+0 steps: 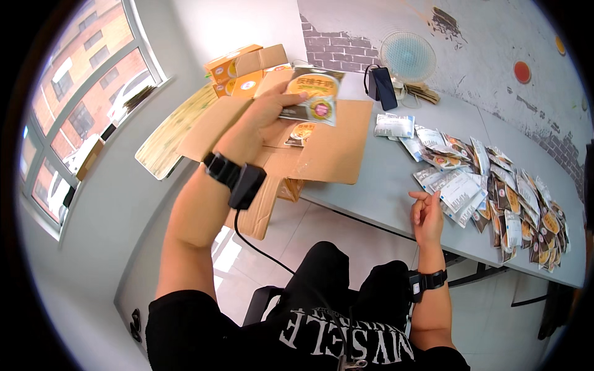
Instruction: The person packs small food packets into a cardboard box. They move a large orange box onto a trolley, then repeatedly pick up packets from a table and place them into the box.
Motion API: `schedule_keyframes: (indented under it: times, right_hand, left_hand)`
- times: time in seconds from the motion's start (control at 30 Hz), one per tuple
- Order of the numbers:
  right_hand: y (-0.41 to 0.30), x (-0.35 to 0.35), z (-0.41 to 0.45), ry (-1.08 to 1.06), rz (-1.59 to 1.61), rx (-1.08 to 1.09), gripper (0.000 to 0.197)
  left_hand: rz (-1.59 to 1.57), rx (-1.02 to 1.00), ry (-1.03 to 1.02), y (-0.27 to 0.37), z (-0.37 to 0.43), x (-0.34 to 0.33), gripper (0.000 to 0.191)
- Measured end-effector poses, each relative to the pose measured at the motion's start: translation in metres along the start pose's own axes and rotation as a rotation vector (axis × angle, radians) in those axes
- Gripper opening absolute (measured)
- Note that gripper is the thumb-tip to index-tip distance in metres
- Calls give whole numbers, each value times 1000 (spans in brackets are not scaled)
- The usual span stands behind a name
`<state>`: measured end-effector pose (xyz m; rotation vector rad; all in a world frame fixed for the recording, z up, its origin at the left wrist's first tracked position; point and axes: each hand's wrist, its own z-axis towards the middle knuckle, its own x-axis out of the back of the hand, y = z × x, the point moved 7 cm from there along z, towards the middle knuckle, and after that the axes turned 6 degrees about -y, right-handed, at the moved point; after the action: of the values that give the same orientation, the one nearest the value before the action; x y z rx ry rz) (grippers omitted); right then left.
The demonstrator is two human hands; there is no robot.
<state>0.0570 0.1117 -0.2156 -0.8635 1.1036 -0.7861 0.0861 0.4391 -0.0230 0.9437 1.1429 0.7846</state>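
Observation:
My left hand [274,109] grips a food sachet [318,95] with a yellow and brown printed front, holding it up above an open cardboard box [338,153]. Below the hand, part of another printed sachet [300,134] shows inside the box; my hand and wrist hide much of the box's inside. My right hand [426,215] is at the table's near edge with nothing in it, its fingers partly curled, close to the left side of a spread pile of sachets [464,185]. Some of these lie with the white back up, others with the brown printed front up.
Orange printed cartons [246,86] stand behind the open box. A phone [385,88] leans upright near a small fan [408,58] at the back of the grey table [366,199]. A wooden-patterned board [171,134] lies left of the box, beside the window wall. Box flaps overhang the table's front edge.

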Motion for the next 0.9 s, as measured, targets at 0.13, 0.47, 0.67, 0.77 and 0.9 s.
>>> schedule_keyframes:
  times: [0.13,0.47,0.67,0.77,0.9]
  right_hand:
    - [0,0,-1,30,-38,-5,62]
    - [2,1,0,53,-83,5,60]
    - [2,0,1,62,-105,7,60]
    - [2,2,2,61,-109,17,60]
    - [3,-1,4,50,-100,15,60]
  left_hand:
    - [225,101,344,14,4,76,34]
    - [539,451,539,-30,44,236,23]
    - [554,543,574,-50,61,265,22]
    - [521,576,557,-61,65,268,22]
    - [475,600,477,-74,67,281,25]
